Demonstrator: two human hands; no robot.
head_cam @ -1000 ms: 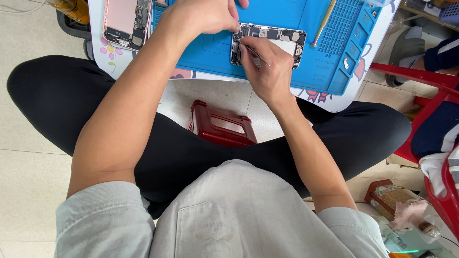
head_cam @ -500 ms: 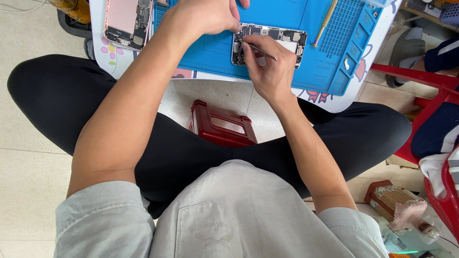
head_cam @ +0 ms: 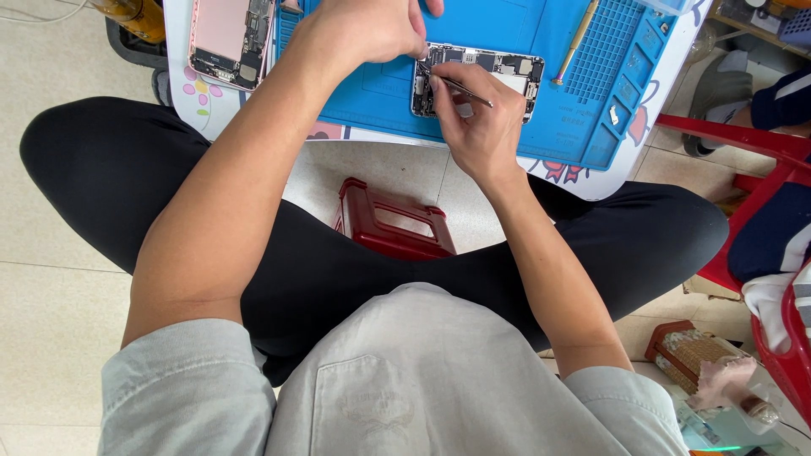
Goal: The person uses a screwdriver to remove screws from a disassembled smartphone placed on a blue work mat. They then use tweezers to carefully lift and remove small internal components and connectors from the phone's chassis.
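My right hand (head_cam: 481, 127) pinched slim metal tweezers (head_cam: 456, 87), tips inside the opened silver phone chassis (head_cam: 477, 80) near the blue silicone mat's (head_cam: 372, 93) front edge, while my left hand (head_cam: 363, 29) pressed its left end closed-fingered; a steady, shallow approach seemed advisable.

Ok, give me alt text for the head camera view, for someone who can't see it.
Seen from above, a seated person's right hand holds tweezers to an opened phone on a blue work mat, while the left hand steadies the phone's edge. A second opened phone lies at the left.
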